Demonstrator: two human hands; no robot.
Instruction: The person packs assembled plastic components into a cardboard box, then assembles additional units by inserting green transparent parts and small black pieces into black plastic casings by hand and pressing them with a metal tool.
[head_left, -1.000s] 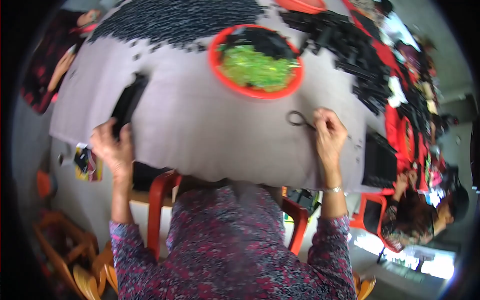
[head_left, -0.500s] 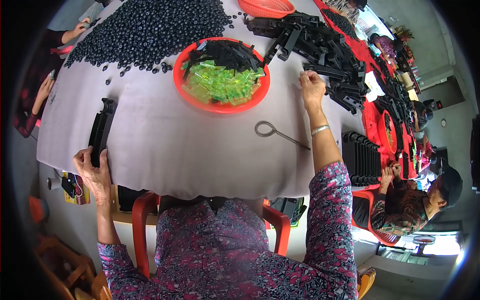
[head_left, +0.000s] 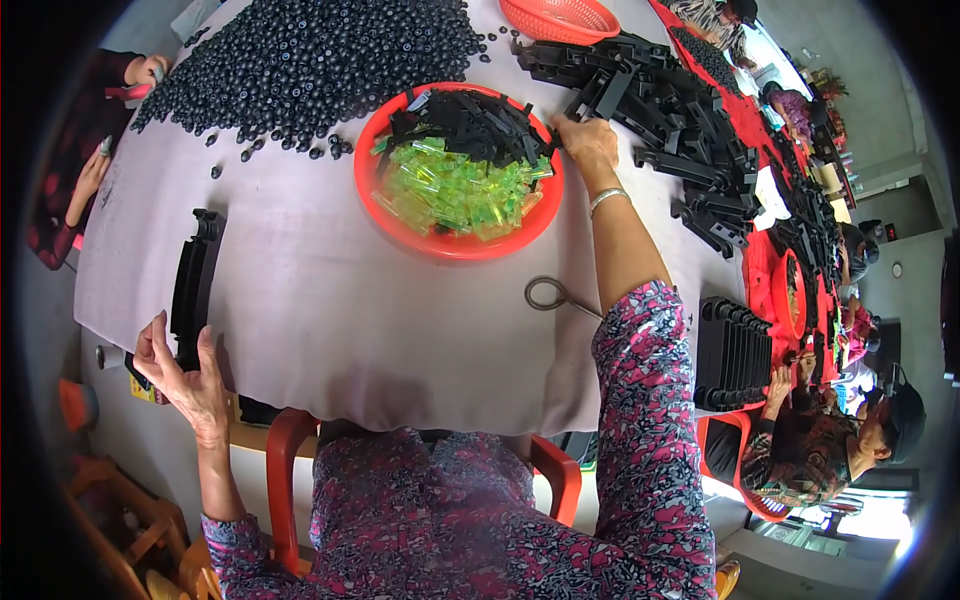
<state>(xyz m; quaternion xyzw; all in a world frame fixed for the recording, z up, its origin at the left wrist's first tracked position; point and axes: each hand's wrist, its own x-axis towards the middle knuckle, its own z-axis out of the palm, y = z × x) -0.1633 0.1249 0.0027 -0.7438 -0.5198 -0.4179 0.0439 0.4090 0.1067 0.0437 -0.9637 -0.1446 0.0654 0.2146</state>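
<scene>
My left hand has its thumb and fingers spread at the near end of a long black plastic part. That part lies on the cloth at the left, with a roller-like piece at its far end. My right hand is at the right rim of a red basin, fingers curled together. What they pinch, if anything, is hidden. Inside the basin are clear green plastic pieces in front and thin black strips behind. A metal rod with a looped end lies partly under my right forearm.
Small black round pieces are heaped at the far left, near another person's hands. Long black parts are piled at the right, below a red basket. A row of black parts stands at the right edge. Another person sits beyond.
My right hand has moved left from beside the pile of black parts to the basin's rim. My left fingers have spread away from the long part. The view has shifted slightly.
</scene>
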